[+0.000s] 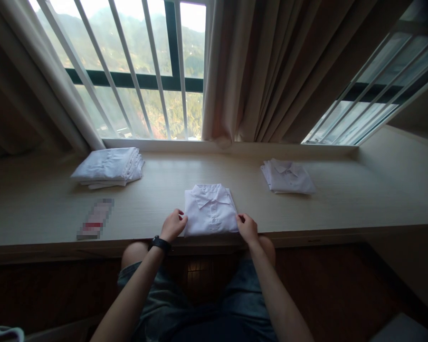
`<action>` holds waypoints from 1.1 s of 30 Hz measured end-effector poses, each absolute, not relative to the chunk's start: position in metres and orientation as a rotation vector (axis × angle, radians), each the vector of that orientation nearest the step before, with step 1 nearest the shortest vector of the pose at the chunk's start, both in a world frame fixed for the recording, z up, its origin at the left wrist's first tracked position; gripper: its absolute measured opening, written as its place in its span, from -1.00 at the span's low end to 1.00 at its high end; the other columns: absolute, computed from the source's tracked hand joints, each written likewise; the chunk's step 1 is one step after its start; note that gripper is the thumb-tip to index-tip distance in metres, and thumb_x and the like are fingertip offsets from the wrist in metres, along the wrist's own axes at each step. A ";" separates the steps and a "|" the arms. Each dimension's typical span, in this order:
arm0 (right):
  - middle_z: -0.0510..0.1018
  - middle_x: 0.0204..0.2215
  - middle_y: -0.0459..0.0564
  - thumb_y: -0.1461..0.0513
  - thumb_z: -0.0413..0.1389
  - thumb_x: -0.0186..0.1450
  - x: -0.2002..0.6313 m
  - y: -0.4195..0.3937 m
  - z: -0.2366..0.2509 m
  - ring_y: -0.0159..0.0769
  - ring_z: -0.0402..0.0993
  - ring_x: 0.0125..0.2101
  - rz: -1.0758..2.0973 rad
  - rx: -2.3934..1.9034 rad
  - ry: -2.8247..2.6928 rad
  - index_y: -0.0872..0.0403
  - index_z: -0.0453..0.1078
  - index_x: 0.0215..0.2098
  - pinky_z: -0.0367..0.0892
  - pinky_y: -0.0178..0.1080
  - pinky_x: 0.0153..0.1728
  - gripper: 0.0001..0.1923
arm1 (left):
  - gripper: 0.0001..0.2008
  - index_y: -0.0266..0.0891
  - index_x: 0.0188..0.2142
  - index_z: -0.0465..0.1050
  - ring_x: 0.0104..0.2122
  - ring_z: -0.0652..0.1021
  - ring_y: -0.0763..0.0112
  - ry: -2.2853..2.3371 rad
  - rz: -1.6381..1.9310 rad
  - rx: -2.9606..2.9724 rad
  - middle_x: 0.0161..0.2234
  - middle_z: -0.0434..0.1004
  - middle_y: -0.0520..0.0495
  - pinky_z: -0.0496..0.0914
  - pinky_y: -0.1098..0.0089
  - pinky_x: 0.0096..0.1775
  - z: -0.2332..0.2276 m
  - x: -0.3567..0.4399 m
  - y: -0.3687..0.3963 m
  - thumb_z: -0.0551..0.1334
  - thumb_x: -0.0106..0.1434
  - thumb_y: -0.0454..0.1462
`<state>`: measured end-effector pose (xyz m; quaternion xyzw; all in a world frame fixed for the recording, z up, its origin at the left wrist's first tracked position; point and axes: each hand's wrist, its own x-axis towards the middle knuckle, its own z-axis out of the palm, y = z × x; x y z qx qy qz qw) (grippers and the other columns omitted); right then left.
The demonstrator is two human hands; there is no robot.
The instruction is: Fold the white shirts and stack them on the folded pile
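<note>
A white collared shirt (211, 211), folded into a neat rectangle, lies at the front edge of the ledge with its collar away from me and its buttons facing up. My left hand (174, 224), with a black watch on the wrist, pinches the shirt's left side edge. On the opposite side, my right hand (247, 227) has its fingers closed on the right edge near the lower corner. Both thumbs and fingertips are pressed together at the cloth.
Back left on the pale wooden ledge (164, 166) rests a stack of white garments (109, 165). Folded white shirts (290, 176) lie back right. A pixelated flat object (95, 219) is at the left front. Curtains (249, 71) and barred windows (138, 71) stand behind.
</note>
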<state>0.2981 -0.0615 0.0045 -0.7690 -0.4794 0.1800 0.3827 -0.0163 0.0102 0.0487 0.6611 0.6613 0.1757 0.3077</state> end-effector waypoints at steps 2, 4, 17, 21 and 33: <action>0.65 -0.22 0.11 0.04 0.00 0.31 0.299 -0.047 0.007 -0.11 0.56 -0.20 0.411 -1.963 -1.218 0.06 0.53 -0.20 0.39 -0.16 -0.13 -0.65 | -0.64 -0.25 -0.03 0.40 -0.15 0.57 0.19 1.764 0.539 1.710 -0.16 0.60 -0.20 0.34 0.33 -0.14 0.051 -0.003 0.029 0.20 0.26 -0.10; 0.64 -0.19 0.13 0.06 -0.02 0.33 0.295 -0.031 0.009 -0.12 0.56 -0.19 0.389 -1.971 -1.222 0.08 0.52 -0.17 0.39 -0.17 -0.12 -0.64 | -0.58 -0.28 0.03 0.38 -0.08 0.57 0.16 1.777 0.591 1.652 -0.10 0.58 -0.25 0.35 0.32 -0.09 0.051 0.010 0.050 0.22 0.26 -0.09; 0.64 -0.34 0.02 0.07 0.18 0.16 0.302 0.004 -0.002 -0.19 0.56 -0.30 0.537 -1.834 -1.201 0.07 0.52 -0.19 0.43 -0.21 -0.20 -0.68 | -0.44 -0.33 0.08 0.33 -0.41 0.56 0.37 1.739 0.748 1.234 -0.32 0.57 -0.13 0.42 0.40 -0.36 0.037 0.015 0.073 0.34 0.16 -0.11; 0.64 -0.29 0.05 0.07 0.14 0.21 0.301 -0.007 -0.011 -0.17 0.57 -0.27 0.481 -1.908 -1.194 0.06 0.50 -0.09 0.41 -0.19 -0.18 -0.64 | -0.43 -0.34 0.10 0.32 -0.45 0.55 0.40 1.727 0.713 1.241 -0.34 0.56 -0.12 0.42 0.41 -0.39 0.038 0.009 0.065 0.33 0.17 -0.12; 0.64 -0.25 0.07 0.13 0.09 0.28 0.293 -0.017 -0.001 -0.14 0.56 -0.21 0.433 -1.931 -1.261 0.07 0.48 -0.04 0.38 -0.19 -0.12 -0.67 | -0.60 -0.32 0.07 0.43 0.00 0.55 0.10 1.836 0.815 1.655 0.03 0.53 -0.32 0.37 0.15 0.08 0.043 0.011 0.046 0.23 0.25 -0.24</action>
